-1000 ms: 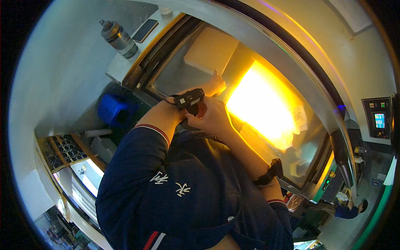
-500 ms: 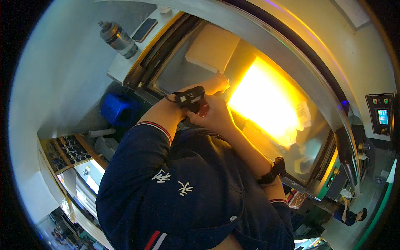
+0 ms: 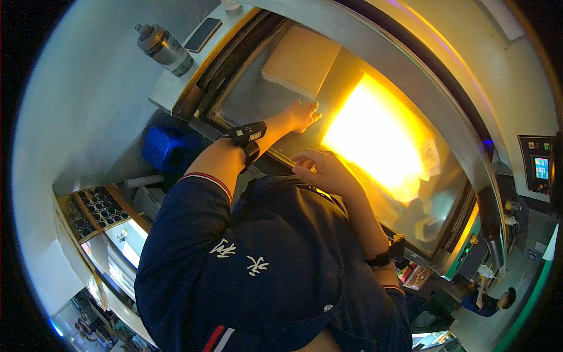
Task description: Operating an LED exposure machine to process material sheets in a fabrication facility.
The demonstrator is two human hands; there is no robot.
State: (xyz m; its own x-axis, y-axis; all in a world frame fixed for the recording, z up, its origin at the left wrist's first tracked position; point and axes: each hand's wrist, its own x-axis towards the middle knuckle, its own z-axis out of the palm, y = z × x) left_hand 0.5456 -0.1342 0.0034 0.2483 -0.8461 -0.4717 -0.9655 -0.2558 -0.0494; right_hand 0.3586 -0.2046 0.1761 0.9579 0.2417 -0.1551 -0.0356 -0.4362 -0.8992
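Here we are over the framed glass (image 3: pixel 243 94), and the left hand (image 3: pixel 305 116) is stretched out above it, fingers spread apart, nothing between them that we can see; whether they touch the surface, we cannot tell. The right hand (image 3: pixel 328 171) sits nearer the body at the glass's near edge, fingers loosely bent, and we cannot make out whether they hold anything. Just beyond both hands, to their right, we have the glaring yellow light (image 3: pixel 375 138) within the frame, with a pale block (image 3: pixel 302 61) up beyond the left hand. Black straps circle both wrists. On the white worktop (image 3: pixel 168 88) at the far left, we spot a bottle (image 3: pixel 165 50) beside a phone (image 3: pixel 203 34). Over at right, a control panel (image 3: pixel 538 168) glows, and a co-worker (image 3: pixel 487 302) is lower down.
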